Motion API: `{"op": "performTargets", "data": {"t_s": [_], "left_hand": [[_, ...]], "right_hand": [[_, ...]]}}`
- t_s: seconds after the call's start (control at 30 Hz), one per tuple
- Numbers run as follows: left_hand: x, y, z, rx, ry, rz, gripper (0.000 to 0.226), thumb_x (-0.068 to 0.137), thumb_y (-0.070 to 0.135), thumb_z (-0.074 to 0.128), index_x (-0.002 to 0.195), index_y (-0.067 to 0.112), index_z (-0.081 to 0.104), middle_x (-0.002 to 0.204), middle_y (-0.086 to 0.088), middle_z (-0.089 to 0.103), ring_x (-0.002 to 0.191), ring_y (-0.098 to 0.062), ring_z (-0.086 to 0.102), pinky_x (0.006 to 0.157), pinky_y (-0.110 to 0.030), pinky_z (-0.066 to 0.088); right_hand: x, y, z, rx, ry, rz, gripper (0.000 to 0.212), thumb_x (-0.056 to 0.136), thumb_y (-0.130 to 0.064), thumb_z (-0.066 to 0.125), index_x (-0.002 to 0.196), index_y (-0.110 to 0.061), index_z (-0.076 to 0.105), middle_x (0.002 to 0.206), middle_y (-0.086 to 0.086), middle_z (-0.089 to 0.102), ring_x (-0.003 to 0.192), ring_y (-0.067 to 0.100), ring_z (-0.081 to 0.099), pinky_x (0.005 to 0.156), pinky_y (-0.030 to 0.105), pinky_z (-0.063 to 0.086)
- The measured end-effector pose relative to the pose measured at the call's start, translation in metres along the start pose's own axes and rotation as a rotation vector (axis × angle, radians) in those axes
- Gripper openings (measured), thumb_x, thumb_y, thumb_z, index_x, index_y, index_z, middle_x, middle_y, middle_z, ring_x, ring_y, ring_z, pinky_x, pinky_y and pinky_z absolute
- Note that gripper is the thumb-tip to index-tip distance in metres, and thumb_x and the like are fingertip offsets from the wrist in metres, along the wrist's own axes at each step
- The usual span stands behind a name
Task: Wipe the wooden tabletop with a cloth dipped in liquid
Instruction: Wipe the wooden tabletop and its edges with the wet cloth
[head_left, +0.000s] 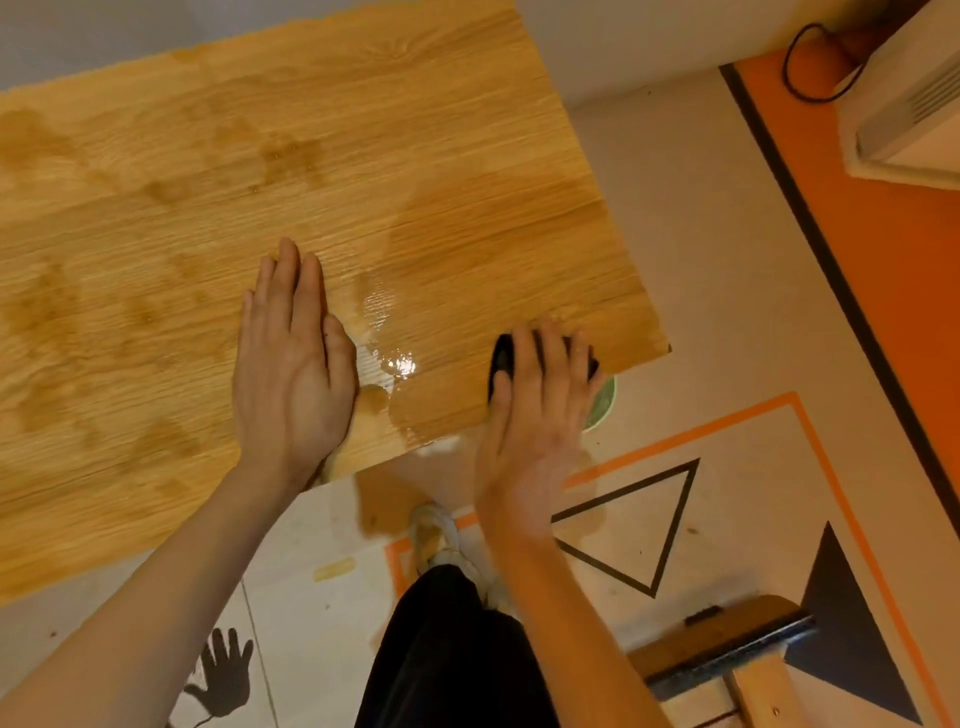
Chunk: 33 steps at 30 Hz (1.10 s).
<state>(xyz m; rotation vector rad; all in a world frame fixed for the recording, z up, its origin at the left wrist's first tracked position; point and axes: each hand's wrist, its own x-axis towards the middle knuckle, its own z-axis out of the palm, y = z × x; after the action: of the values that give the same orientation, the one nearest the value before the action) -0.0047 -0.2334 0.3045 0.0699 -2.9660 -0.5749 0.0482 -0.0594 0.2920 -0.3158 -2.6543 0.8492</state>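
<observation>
One cloth (501, 358), under right hand (535, 415)

Wooden tabletop (208, 234): rectangular, honey-coloured board with straight grain, lying flat and skewed before you. Dark damp patches mottle its left and middle; a glossy wet film covers the near right part, with a bright puddle (397, 364) by the near edge.

Black cloth (503, 358): small dark wad, mostly covered, sitting on the tabletop at its near right corner, just inside the edge.
</observation>
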Motion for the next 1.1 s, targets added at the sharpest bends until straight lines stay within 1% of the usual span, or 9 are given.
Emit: {"op": "performTargets", "data": {"t_s": [0.17,0.4,0.47,0.6,0.73,0.87,0.93,1.0,1.1], "left_hand": [[0.001,0.000,0.002,0.036,-0.009,0.003,0.057,0.106,0.029,0.024,0.158,0.005,0.025,0.168,-0.010,0.017,0.156,-0.024,0.011,0.128,-0.039,0.007],[0.001,-0.005,0.004,0.045,0.017,0.005,0.055,0.106,0.027,0.026,0.158,0.007,0.027,0.167,-0.009,0.019,0.156,-0.024,0.013,0.127,-0.038,0.008],[0.001,-0.005,0.004,0.045,0.024,0.013,0.055,0.107,0.027,0.025,0.157,0.006,0.028,0.167,-0.010,0.020,0.156,-0.024,0.014,0.127,-0.038,0.008],[0.000,-0.004,0.003,0.039,0.012,0.025,0.055,0.107,0.029,0.024,0.158,0.007,0.027,0.167,-0.009,0.019,0.156,-0.023,0.013,0.127,-0.037,0.009],[0.001,-0.003,0.002,0.026,-0.001,0.016,0.056,0.107,0.029,0.023,0.158,0.008,0.026,0.168,-0.007,0.018,0.156,-0.021,0.012,0.127,-0.038,0.009],[0.000,-0.001,0.000,0.019,-0.010,-0.006,0.056,0.106,0.028,0.024,0.158,0.007,0.026,0.168,-0.008,0.018,0.156,-0.021,0.012,0.127,-0.040,0.010],[0.001,-0.001,-0.001,0.016,-0.016,-0.010,0.056,0.106,0.028,0.024,0.158,0.006,0.026,0.168,-0.009,0.018,0.156,-0.022,0.012,0.127,-0.040,0.009],[0.001,-0.001,-0.001,0.013,-0.028,-0.011,0.057,0.106,0.027,0.025,0.157,0.004,0.026,0.167,-0.011,0.018,0.156,-0.024,0.013,0.127,-0.041,0.009],[0.002,0.000,-0.002,0.015,-0.037,-0.012,0.057,0.106,0.026,0.024,0.157,0.002,0.026,0.167,-0.013,0.018,0.156,-0.026,0.012,0.127,-0.043,0.010]], "right_hand": [[-0.041,-0.026,0.024,0.136,-0.040,-0.196,0.037,0.103,-0.024,0.036,0.140,-0.019,0.036,0.148,0.001,0.032,0.147,0.023,0.017,0.120,0.046,0.004],[0.030,0.017,0.011,0.473,0.447,0.336,0.041,0.101,-0.008,0.037,0.142,-0.002,0.037,0.152,0.015,0.030,0.148,0.030,0.011,0.119,0.050,0.015],[0.013,-0.020,0.019,0.542,0.451,0.395,0.047,0.098,-0.004,0.044,0.144,-0.001,0.031,0.155,0.018,0.023,0.148,0.033,0.007,0.120,0.049,0.015],[-0.041,-0.070,0.029,0.574,0.260,0.277,0.058,0.094,-0.006,0.048,0.147,-0.003,0.024,0.158,0.011,0.015,0.149,0.033,0.003,0.121,0.037,0.011],[0.001,-0.025,0.016,0.568,0.298,0.290,0.050,0.098,-0.006,0.040,0.145,0.002,0.027,0.158,0.017,0.014,0.149,0.033,0.000,0.122,0.035,0.006],[0.067,0.036,-0.015,0.504,0.464,0.432,0.044,0.103,-0.005,0.037,0.146,-0.001,0.031,0.155,0.016,0.024,0.146,0.017,0.014,0.115,0.013,0.013],[0.077,0.050,-0.029,0.474,0.362,0.435,0.042,0.104,-0.011,0.036,0.146,-0.009,0.032,0.152,0.010,0.031,0.143,0.015,0.025,0.113,0.011,0.021],[0.078,0.059,-0.042,0.375,0.170,0.382,0.041,0.104,-0.016,0.036,0.145,-0.014,0.035,0.148,0.006,0.040,0.137,0.015,0.036,0.111,0.021,0.031],[0.096,0.066,-0.061,0.170,-0.119,0.341,0.038,0.104,-0.025,0.033,0.140,-0.016,0.041,0.128,0.000,0.056,0.113,0.014,0.053,0.091,0.023,0.043]]}}
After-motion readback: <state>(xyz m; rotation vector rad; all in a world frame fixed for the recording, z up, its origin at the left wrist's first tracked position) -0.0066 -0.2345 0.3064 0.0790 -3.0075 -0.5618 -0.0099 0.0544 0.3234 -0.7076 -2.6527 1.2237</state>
